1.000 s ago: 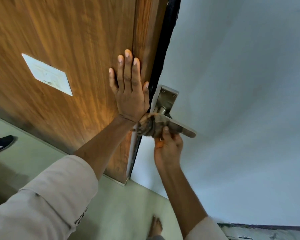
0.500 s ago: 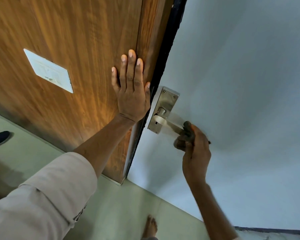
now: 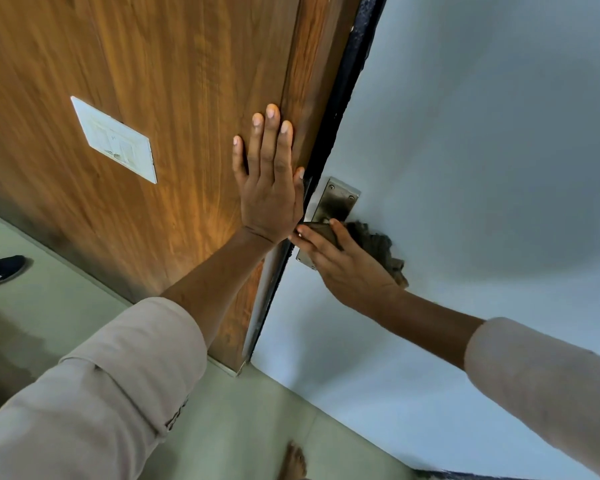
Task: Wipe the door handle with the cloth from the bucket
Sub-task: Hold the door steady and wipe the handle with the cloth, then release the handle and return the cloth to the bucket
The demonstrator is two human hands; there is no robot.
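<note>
The metal door handle plate [image 3: 338,200] is fixed near the edge of the pale grey door [image 3: 482,150]. My right hand [image 3: 347,268] is closed around the lever, pressing a dark, frayed cloth [image 3: 378,242] onto it; the lever is almost wholly hidden under hand and cloth. My left hand [image 3: 269,181] lies flat, fingers spread, on the brown wooden panel [image 3: 170,81] just left of the black door edge [image 3: 347,98]. The bucket is not in sight.
A white switch plate [image 3: 115,140] is mounted on the wooden panel. A dark shoe [image 3: 0,271] lies on the pale green floor at the far left. A bare foot [image 3: 293,462] shows on the floor at the bottom.
My right hand slid with the cloth from the lever's outer end back toward the plate and now covers the lever's root. The left hand stays flat on the wood.
</note>
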